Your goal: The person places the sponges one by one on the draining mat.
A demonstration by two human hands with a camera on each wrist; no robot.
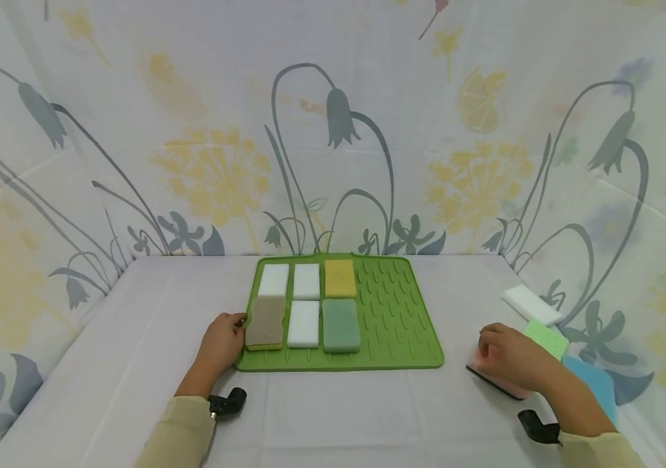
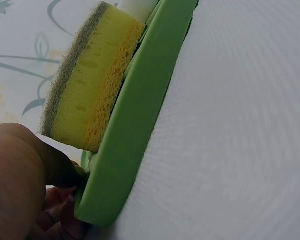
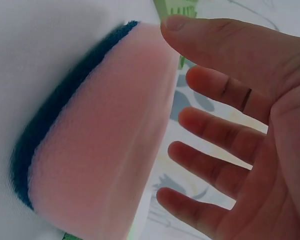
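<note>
My left hand (image 1: 220,343) pinches the left rim of a green ridged mat (image 1: 397,312); the left wrist view has the thumb on the rim with the fingers curled beside it. Next to that hand, a grey-topped yellow scrub sponge (image 2: 90,80) lies on the mat. My right hand (image 1: 514,356) hovers at a pink sponge (image 3: 100,130) with a dark blue scrub layer, which lies scrub side down on the table. In the right wrist view its fingers are spread and loosely bent, not wrapped round the sponge. Whether the thumb touches the sponge's end I cannot tell.
On the mat also lie several white sponges (image 1: 304,324), a yellow sponge (image 1: 340,278) and a green sponge (image 1: 341,326). Beyond my right hand are a white block (image 1: 531,304), a light green sponge (image 1: 546,339) and a blue piece (image 1: 593,383). Patterned cloth (image 1: 333,195) rises behind the table.
</note>
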